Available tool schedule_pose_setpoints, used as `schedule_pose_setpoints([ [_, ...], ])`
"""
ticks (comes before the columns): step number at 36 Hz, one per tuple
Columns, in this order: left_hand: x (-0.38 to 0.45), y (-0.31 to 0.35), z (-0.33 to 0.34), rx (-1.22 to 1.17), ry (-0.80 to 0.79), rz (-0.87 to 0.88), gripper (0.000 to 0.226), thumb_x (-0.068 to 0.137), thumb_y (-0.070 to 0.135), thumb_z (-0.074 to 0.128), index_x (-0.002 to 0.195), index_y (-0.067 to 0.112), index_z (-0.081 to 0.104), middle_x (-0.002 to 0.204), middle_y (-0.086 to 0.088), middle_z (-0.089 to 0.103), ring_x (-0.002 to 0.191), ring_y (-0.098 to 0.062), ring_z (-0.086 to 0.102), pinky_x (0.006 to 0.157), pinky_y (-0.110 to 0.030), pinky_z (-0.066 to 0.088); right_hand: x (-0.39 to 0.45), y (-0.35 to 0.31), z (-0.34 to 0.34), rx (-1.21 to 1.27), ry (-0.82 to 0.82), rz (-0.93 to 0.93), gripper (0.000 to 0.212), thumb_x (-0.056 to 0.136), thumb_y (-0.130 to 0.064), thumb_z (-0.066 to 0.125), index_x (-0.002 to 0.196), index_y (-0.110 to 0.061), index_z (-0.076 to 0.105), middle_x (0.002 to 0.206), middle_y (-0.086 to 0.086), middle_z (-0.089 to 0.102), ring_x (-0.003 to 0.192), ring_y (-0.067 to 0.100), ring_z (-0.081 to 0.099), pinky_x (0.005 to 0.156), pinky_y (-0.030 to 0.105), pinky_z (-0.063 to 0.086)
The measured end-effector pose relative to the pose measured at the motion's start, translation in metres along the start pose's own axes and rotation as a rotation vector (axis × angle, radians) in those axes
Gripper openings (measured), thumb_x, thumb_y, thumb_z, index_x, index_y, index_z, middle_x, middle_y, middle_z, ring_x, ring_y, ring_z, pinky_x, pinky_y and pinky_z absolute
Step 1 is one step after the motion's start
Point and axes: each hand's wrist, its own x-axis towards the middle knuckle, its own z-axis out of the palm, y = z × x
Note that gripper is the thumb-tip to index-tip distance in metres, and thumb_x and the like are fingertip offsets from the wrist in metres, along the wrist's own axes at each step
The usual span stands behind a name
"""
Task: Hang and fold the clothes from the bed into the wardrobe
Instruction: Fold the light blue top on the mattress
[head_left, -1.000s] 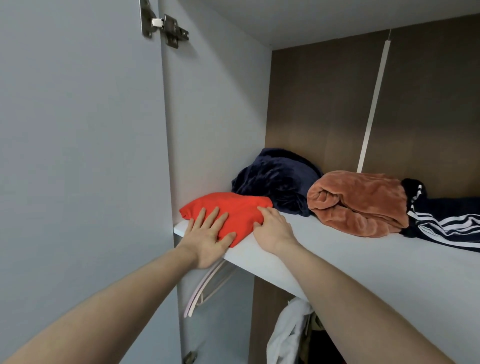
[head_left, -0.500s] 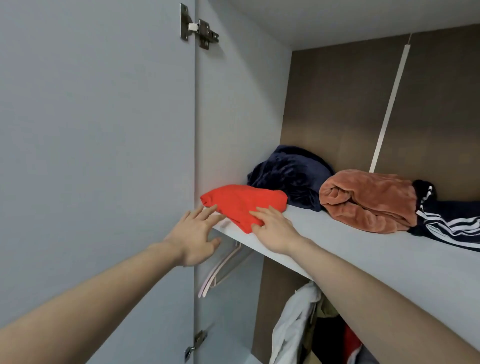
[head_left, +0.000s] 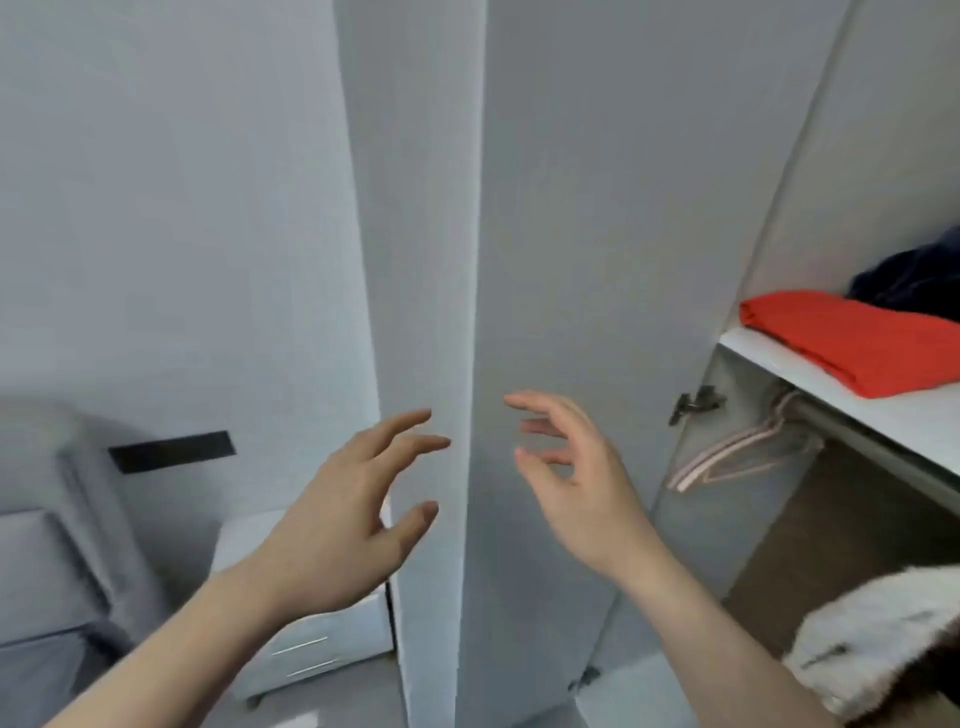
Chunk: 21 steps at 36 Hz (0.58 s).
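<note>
A folded red garment (head_left: 862, 343) lies at the left end of the white wardrobe shelf (head_left: 904, 415), at the right edge of the view. Behind it shows part of a dark blue garment (head_left: 914, 280). My left hand (head_left: 353, 514) and my right hand (head_left: 571, 483) hang in the air in front of the open grey wardrobe door (head_left: 587, 312), well left of the shelf. Both have loosely spread fingers and hold nothing.
Pink hangers (head_left: 737, 452) hang under the shelf. A white fluffy garment (head_left: 872, 649) hangs lower right inside the wardrobe. A grey bed headboard (head_left: 67, 519) and a white nightstand with drawers (head_left: 306, 639) stand at lower left. A door hinge (head_left: 693, 402) is near the shelf.
Both hands have left the red garment and pulled back from the shelf. My view has swung left and down, so the shelf now sits at the right edge and the bed side appears.
</note>
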Motion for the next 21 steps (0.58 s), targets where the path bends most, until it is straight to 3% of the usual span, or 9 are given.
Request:
schedule_pose_setpoints([
  [4, -0.093, -0.051, -0.04, 0.01, 0.044, -0.245, 0.048, 0.093, 0.035, 0.065, 0.137, 0.045, 0.048, 0.154, 0.037, 0.023, 0.136, 0.002, 0.038, 0.107, -0.021, 0.037, -0.012, -0.029, 0.097, 0.064, -0.262, -0.019, 0.045, 0.096, -0.011, 0.06, 0.126, -0.045, 0.058, 0.131, -0.025, 0.053, 0.12, 0.003, 0.055, 0.084, 0.012, 0.048],
  [7, -0.16, -0.082, -0.068, 0.037, 0.085, -0.403, 0.048, 0.092, 0.032, 0.067, 0.136, 0.043, 0.051, 0.153, 0.033, 0.029, 0.133, 0.002, 0.04, 0.104, -0.013, 0.031, -0.023, -0.053, 0.159, 0.108, -0.416, -0.025, 0.042, 0.098, -0.016, 0.059, 0.126, -0.048, 0.057, 0.135, -0.029, 0.05, 0.122, -0.002, 0.053, 0.088, 0.017, 0.048],
  [11, -0.246, -0.112, -0.104, 0.084, 0.125, -0.556, 0.05, 0.091, 0.032, 0.067, 0.138, 0.041, 0.052, 0.154, 0.028, 0.031, 0.14, 0.004, 0.032, 0.11, -0.019, 0.027, -0.038, -0.083, 0.234, 0.159, -0.581, -0.056, 0.042, 0.099, -0.018, 0.058, 0.126, -0.049, 0.056, 0.136, -0.032, 0.048, 0.123, -0.006, 0.05, 0.094, 0.018, 0.047],
  [14, -0.302, -0.123, -0.125, 0.123, 0.172, -0.669, 0.048, 0.092, 0.032, 0.066, 0.137, 0.041, 0.052, 0.153, 0.028, 0.032, 0.139, 0.001, 0.034, 0.112, -0.024, 0.03, -0.052, -0.104, 0.285, 0.201, -0.676, -0.104, 0.045, 0.098, -0.015, 0.059, 0.123, -0.052, 0.055, 0.134, -0.031, 0.048, 0.124, -0.004, 0.05, 0.091, 0.014, 0.047],
  [18, -0.364, -0.126, -0.146, 0.163, 0.23, -0.82, 0.048, 0.093, 0.034, 0.065, 0.138, 0.04, 0.051, 0.151, 0.03, 0.03, 0.139, 0.003, 0.031, 0.109, -0.014, 0.023, -0.066, -0.134, 0.342, 0.227, -0.824, -0.17, 0.044, 0.097, -0.019, 0.06, 0.126, -0.053, 0.054, 0.137, -0.034, 0.045, 0.126, -0.006, 0.047, 0.09, 0.014, 0.042],
  [21, -0.405, -0.122, -0.158, 0.189, 0.284, -0.934, 0.047, 0.094, 0.035, 0.063, 0.138, 0.042, 0.049, 0.153, 0.03, 0.029, 0.139, 0.004, 0.029, 0.109, -0.016, 0.025, -0.073, -0.155, 0.379, 0.248, -0.94, -0.237, 0.044, 0.097, -0.02, 0.059, 0.129, -0.05, 0.053, 0.137, -0.037, 0.043, 0.126, -0.011, 0.045, 0.092, 0.013, 0.041],
])
